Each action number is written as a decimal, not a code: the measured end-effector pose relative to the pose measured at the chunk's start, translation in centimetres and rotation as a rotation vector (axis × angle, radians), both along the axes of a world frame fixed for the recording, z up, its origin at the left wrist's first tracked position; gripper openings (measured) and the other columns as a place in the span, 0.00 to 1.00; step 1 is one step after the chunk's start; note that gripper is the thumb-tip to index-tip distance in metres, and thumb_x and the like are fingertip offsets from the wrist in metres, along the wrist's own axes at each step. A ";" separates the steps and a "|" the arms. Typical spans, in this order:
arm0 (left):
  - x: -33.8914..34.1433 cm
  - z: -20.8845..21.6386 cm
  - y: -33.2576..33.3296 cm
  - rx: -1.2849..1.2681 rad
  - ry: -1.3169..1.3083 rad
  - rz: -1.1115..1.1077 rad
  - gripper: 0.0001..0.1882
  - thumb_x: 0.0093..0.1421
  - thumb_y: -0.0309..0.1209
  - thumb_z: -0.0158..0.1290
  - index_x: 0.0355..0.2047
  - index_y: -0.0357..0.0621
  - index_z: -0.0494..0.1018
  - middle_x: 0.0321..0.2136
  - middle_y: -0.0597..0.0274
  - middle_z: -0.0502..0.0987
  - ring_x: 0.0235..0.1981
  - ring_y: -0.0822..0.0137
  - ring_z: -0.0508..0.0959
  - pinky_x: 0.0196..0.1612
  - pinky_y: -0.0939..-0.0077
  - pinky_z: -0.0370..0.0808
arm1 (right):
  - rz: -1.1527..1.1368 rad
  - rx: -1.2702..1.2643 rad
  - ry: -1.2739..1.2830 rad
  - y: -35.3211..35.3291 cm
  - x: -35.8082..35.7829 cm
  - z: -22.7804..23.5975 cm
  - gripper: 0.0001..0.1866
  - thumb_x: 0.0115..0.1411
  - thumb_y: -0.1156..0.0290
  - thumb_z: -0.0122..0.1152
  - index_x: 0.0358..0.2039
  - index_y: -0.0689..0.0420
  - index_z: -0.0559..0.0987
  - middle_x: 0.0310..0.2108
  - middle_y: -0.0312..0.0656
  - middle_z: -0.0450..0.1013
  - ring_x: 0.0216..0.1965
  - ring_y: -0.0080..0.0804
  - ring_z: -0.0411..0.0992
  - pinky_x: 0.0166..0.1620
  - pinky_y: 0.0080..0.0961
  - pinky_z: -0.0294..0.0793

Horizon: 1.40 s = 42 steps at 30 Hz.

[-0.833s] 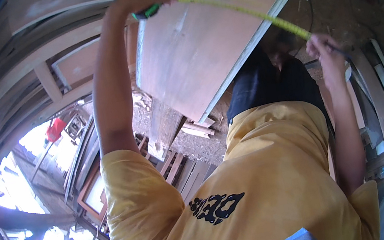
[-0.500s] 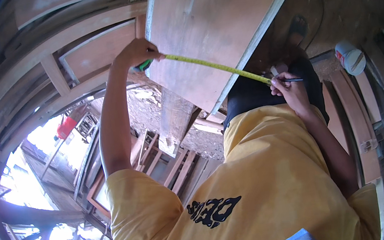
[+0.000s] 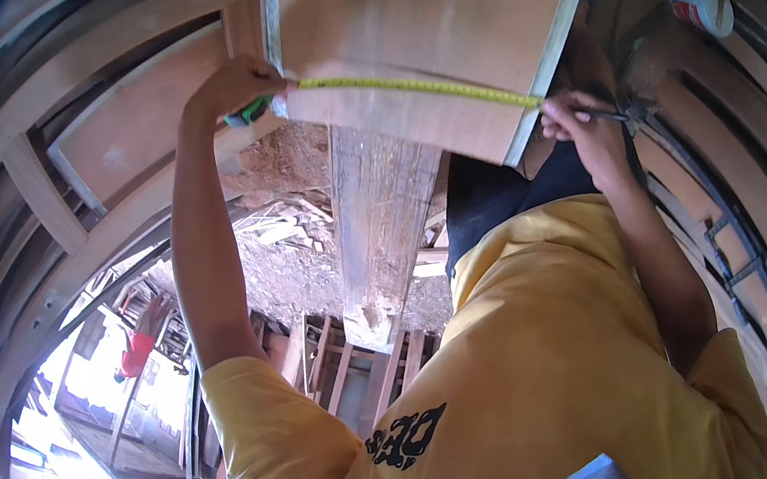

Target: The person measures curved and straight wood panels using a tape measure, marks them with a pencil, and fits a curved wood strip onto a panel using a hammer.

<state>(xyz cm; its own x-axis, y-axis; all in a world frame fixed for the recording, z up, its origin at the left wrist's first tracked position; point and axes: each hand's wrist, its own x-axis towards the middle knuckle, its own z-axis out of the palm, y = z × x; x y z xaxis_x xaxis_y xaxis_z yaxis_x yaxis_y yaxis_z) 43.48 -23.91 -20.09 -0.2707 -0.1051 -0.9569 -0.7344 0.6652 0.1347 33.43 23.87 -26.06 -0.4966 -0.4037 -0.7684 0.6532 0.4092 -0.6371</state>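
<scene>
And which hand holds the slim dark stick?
The right hand, at one end of the yellow tape; the left hand holds the green tape case instead.

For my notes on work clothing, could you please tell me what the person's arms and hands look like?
The person wears short yellow sleeves; below them, the arms are bare. The left hand and right hand wear no gloves, and no watch or bracelet shows on either wrist.

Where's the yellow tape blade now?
In the head view's upper middle, the yellow tape blade stretches across the brown panel, between the left hand and the right hand.
</scene>
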 end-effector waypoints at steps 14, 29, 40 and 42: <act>2.1 -4.1 -1.8 -0.082 0.263 -0.118 0.23 0.53 0.53 0.66 0.25 0.43 0.84 0.21 0.64 0.79 0.25 0.73 0.76 0.33 0.74 0.72 | -0.217 0.117 0.318 -1.8 5.2 -0.6 0.14 0.62 0.63 0.68 0.35 0.63 0.83 0.29 0.41 0.81 0.28 0.22 0.79 0.35 0.16 0.75; 1.7 -5.2 -1.9 -0.262 0.513 -0.380 0.23 0.46 0.57 0.64 0.20 0.50 0.85 0.18 0.61 0.81 0.22 0.66 0.78 0.32 0.69 0.74 | -0.211 0.109 0.371 -1.8 5.4 -1.5 0.14 0.62 0.65 0.68 0.36 0.67 0.82 0.29 0.43 0.80 0.29 0.24 0.79 0.36 0.18 0.79; 0.8 -4.7 -2.4 -0.235 0.287 -0.205 0.21 0.46 0.50 0.70 0.24 0.44 0.85 0.21 0.58 0.83 0.23 0.65 0.81 0.30 0.67 0.77 | -0.215 0.121 0.352 -2.2 5.4 -1.6 0.14 0.63 0.64 0.68 0.36 0.65 0.81 0.30 0.41 0.79 0.29 0.23 0.77 0.37 0.20 0.79; 0.6 -4.6 -2.4 -0.242 0.275 -0.228 0.21 0.45 0.51 0.70 0.24 0.44 0.85 0.22 0.58 0.83 0.24 0.64 0.81 0.31 0.66 0.77 | -0.205 0.125 0.349 -2.2 5.3 -1.4 0.14 0.63 0.64 0.68 0.36 0.65 0.81 0.30 0.40 0.79 0.29 0.23 0.77 0.37 0.20 0.79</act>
